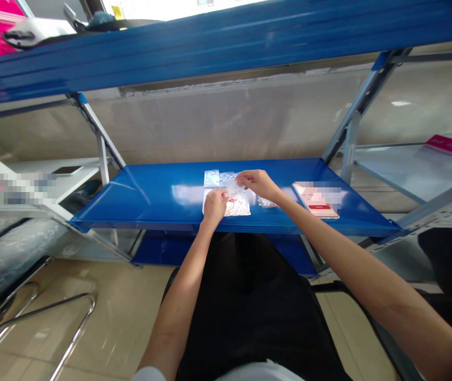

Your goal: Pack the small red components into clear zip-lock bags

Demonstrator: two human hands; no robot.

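Black clothes (245, 307) sit closest, and bare arms (182, 296) reach past them to a flat blue metal shelf (150, 198). The left hand (214, 206) is half closed on a soft clear plastic bag (237, 206) with white and red inside, maybe pressing it down so it stays put; I cannot tell if it grips. The right hand (258, 185) pinches the bag's top edge, holding it up. A flat white and red card box (316, 203) lies off to the right, out of the way.
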